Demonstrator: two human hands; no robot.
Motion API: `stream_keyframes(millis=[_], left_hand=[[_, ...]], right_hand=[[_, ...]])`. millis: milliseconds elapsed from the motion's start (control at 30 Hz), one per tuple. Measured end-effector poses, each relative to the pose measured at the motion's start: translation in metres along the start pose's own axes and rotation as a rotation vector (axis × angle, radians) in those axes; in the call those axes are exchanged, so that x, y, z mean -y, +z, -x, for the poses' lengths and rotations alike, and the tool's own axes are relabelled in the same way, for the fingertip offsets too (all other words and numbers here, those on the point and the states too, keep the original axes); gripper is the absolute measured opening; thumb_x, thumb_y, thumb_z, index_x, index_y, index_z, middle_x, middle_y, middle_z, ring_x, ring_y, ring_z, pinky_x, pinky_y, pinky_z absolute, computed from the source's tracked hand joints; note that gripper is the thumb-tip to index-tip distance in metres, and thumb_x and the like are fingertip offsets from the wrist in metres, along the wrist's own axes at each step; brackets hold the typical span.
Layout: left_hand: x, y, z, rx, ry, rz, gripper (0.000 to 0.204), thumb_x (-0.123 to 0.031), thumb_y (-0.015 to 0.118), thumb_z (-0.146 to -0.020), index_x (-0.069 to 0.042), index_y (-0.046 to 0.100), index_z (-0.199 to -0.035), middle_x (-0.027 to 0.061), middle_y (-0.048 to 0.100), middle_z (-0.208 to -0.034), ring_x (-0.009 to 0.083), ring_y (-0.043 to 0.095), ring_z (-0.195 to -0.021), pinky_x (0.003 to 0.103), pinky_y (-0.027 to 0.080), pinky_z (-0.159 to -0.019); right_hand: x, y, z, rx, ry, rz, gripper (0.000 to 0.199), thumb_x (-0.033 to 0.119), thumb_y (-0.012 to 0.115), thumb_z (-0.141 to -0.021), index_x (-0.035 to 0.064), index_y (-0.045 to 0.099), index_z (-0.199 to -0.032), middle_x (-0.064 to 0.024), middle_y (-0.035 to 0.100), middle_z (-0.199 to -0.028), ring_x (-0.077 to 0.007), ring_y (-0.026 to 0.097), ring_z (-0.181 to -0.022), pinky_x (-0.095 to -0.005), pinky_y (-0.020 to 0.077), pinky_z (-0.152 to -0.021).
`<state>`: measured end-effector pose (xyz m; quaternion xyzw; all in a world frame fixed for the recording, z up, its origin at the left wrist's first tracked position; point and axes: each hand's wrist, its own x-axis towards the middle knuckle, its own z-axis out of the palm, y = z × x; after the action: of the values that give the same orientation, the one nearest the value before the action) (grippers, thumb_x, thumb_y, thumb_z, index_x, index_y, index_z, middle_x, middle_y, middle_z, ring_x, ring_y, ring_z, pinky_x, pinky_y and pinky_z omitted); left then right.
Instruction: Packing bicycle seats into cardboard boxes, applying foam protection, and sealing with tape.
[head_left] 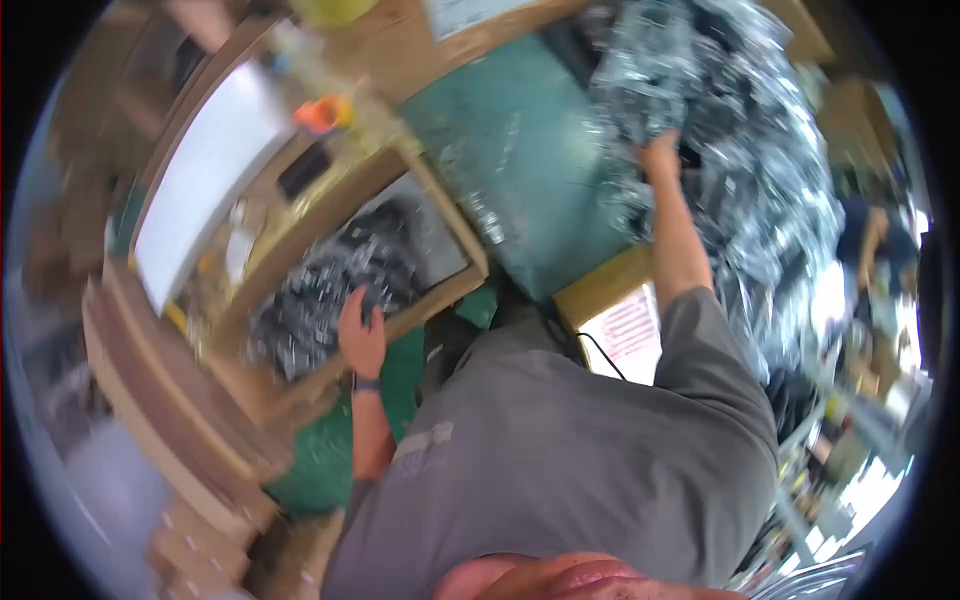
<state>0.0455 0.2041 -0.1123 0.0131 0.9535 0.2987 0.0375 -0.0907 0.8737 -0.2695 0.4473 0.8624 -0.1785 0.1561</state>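
My left hand [362, 338] is at the near side of an open cardboard box [462, 285], its thumb and fingers apart. Just beyond its fingertips, dark items in clear plastic bags [320, 295] lie inside the box. My right hand [660, 160] reaches out to the left side of a large heap of plastic-bagged dark items [745, 170]. Its fingers are partly hidden against the plastic, so whether they grip a bag does not show.
A green work surface [520, 150] lies between box and heap. An orange tape roll [322, 115] and a dark block [303, 172] sit beyond the box. Stacked flat cardboard [165, 385] stands at left; a carton with a white label [625, 335] is near my right arm.
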Motion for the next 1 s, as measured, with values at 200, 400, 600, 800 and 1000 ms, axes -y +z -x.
stream_keyframes(millis=[200, 400, 600, 800, 1000], left_hand=[[0.090, 0.033, -0.072, 0.124, 0.080, -0.229, 0.062, -0.032, 0.076, -0.092, -0.014, 0.057, -0.148, 0.0215, 0.057, -0.149, 0.0417, 0.052, -0.139, 0.052, 0.041, -0.116], [0.123, 0.115, -0.142, 0.406, 0.536, -0.517, 0.086, -0.068, 0.067, -0.088, -0.027, 0.043, -0.160, 0.0172, 0.027, -0.172, 0.0372, 0.023, -0.160, 0.066, 0.015, -0.126], [0.169, 0.131, -0.158, 0.229, 0.272, -0.307, 0.083, -0.065, 0.062, -0.094, -0.020, 0.042, -0.161, 0.0155, 0.037, -0.167, 0.0334, 0.032, -0.156, 0.056, 0.018, -0.128], [0.181, 0.104, -0.165, 0.230, 0.473, -0.081, 0.079, -0.050, 0.063, -0.100, -0.016, 0.033, -0.165, 0.0176, 0.024, -0.172, 0.0340, 0.021, -0.160, 0.053, 0.018, -0.130], [0.222, -0.112, -0.080, -0.077, 0.236, -0.068, 0.049, -0.028, 0.077, -0.082, -0.010, 0.070, -0.126, 0.0139, 0.062, -0.141, 0.0356, 0.053, -0.134, 0.054, 0.042, -0.111]], right_hand=[[0.031, -0.053, 0.120, 0.627, -0.027, -1.405, 0.040, 0.020, 0.069, -0.099, 0.0002, 0.058, -0.133, -0.0174, 0.071, -0.110, -0.0256, 0.070, -0.087, -0.0363, 0.0607, -0.075], [0.106, -0.053, 0.313, 0.928, -0.539, -0.990, 0.070, 0.008, 0.079, -0.089, 0.0043, 0.050, -0.152, -0.0116, 0.071, -0.122, -0.0227, 0.069, -0.098, -0.0372, 0.0583, -0.080], [0.314, -0.024, 0.390, 0.758, -1.200, 0.190, 0.038, 0.024, 0.083, -0.083, 0.0003, 0.075, -0.111, -0.0234, 0.075, -0.111, -0.0399, 0.073, -0.100, -0.0432, 0.0560, -0.088], [0.396, 0.228, 0.295, 0.361, -0.711, 0.672, 0.033, 0.013, 0.068, -0.088, -0.0017, 0.074, -0.117, -0.0256, 0.073, -0.121, -0.0409, 0.072, -0.114, -0.0474, 0.0594, -0.097], [0.368, 0.191, 0.402, -0.055, -1.405, 0.054, 0.046, 0.006, 0.071, -0.087, 0.0026, 0.064, -0.132, -0.0235, 0.069, -0.124, -0.0401, 0.064, -0.118, -0.0477, 0.0508, -0.104]])
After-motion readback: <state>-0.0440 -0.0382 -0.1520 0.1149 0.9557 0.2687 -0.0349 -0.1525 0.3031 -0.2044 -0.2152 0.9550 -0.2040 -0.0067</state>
